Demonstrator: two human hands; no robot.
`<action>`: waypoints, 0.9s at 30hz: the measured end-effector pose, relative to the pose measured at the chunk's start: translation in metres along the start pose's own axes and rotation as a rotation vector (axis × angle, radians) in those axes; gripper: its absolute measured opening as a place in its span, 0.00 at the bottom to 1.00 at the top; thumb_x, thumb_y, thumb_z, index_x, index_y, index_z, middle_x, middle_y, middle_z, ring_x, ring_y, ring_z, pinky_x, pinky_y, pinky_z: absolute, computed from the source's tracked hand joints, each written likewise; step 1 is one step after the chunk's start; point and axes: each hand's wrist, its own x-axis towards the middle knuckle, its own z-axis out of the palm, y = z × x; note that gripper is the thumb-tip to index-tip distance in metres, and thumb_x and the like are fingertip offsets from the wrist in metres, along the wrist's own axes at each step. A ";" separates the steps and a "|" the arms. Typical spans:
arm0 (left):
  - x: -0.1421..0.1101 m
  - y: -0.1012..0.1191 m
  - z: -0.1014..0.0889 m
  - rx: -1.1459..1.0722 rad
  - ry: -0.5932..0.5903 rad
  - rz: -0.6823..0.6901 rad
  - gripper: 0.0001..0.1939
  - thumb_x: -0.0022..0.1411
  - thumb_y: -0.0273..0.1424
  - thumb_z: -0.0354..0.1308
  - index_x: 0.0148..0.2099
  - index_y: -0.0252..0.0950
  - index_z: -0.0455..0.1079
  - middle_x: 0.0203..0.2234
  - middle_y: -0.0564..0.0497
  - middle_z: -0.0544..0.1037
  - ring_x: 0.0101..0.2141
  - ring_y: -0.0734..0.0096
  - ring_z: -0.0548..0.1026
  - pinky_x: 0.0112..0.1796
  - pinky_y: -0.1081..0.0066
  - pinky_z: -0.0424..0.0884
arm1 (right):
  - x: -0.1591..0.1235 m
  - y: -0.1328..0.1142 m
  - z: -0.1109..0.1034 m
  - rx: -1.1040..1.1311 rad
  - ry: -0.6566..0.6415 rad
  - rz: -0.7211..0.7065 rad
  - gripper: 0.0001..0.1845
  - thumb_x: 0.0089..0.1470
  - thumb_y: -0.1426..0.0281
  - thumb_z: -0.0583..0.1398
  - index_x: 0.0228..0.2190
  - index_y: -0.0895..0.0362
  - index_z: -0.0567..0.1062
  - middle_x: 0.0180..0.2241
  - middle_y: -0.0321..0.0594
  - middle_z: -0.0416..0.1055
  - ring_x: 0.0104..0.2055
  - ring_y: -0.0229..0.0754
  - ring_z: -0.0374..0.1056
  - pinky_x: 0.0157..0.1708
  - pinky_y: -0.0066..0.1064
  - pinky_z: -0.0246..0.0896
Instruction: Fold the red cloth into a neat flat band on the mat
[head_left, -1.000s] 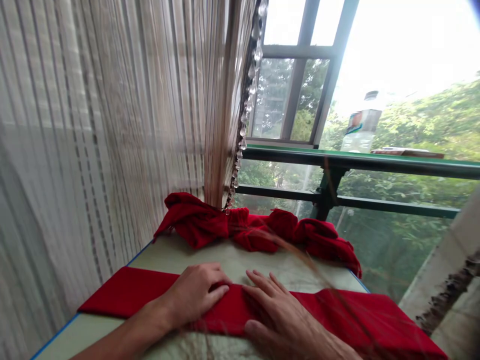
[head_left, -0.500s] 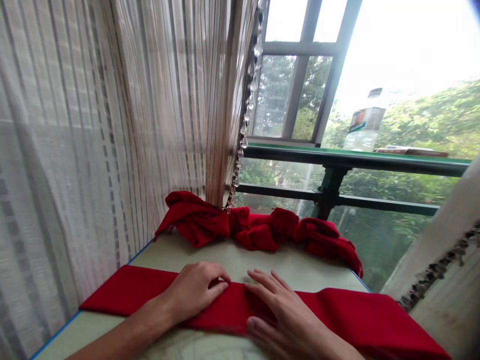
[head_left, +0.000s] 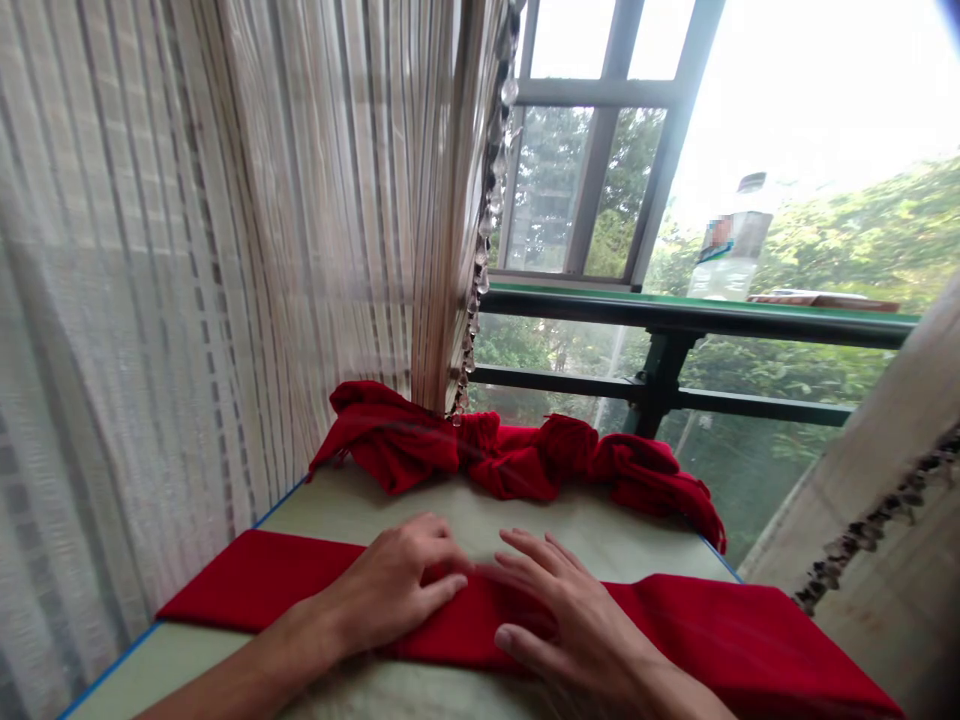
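A long red cloth (head_left: 697, 630), folded into a flat strip, lies across the near part of a pale table (head_left: 525, 520). My left hand (head_left: 394, 585) rests on the strip's middle with its fingers curled down onto the fabric. My right hand (head_left: 570, 620) lies beside it, fingers stretched out and spread flat on the cloth. The fingertips of the two hands nearly meet. A heap of crumpled red cloths (head_left: 510, 455) lies along the table's far edge.
A striped sheer curtain (head_left: 225, 250) with a hanging bead string (head_left: 480, 270) hangs close at the left. Behind the table runs a green railing (head_left: 697, 315) with a plastic bottle (head_left: 731, 245) on it. Another curtain edge (head_left: 877, 500) hangs at the right.
Both hands have shifted slightly up and toward each other on the folded strip. The view has moved a little; the right curtain now shows more.
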 end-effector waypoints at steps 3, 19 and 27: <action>-0.001 0.002 -0.001 0.005 -0.050 0.074 0.22 0.66 0.37 0.71 0.61 0.45 0.80 0.60 0.45 0.78 0.62 0.47 0.72 0.65 0.54 0.65 | -0.001 0.002 0.001 0.009 -0.011 0.016 0.39 0.63 0.47 0.65 0.68 0.51 0.70 0.74 0.54 0.61 0.77 0.62 0.53 0.76 0.65 0.42; -0.003 -0.002 -0.007 0.042 -0.315 -0.001 0.53 0.59 0.56 0.73 0.78 0.42 0.59 0.77 0.39 0.54 0.76 0.40 0.47 0.73 0.40 0.43 | 0.000 -0.005 -0.004 -0.002 -0.036 0.011 0.45 0.60 0.43 0.65 0.69 0.55 0.69 0.74 0.57 0.60 0.77 0.64 0.53 0.76 0.64 0.42; -0.002 -0.011 0.002 0.014 -0.214 -0.012 0.32 0.74 0.45 0.61 0.75 0.43 0.65 0.75 0.42 0.60 0.75 0.48 0.53 0.73 0.44 0.46 | -0.002 0.001 0.001 0.012 -0.003 0.012 0.40 0.64 0.44 0.63 0.69 0.53 0.69 0.73 0.54 0.62 0.76 0.62 0.56 0.76 0.62 0.44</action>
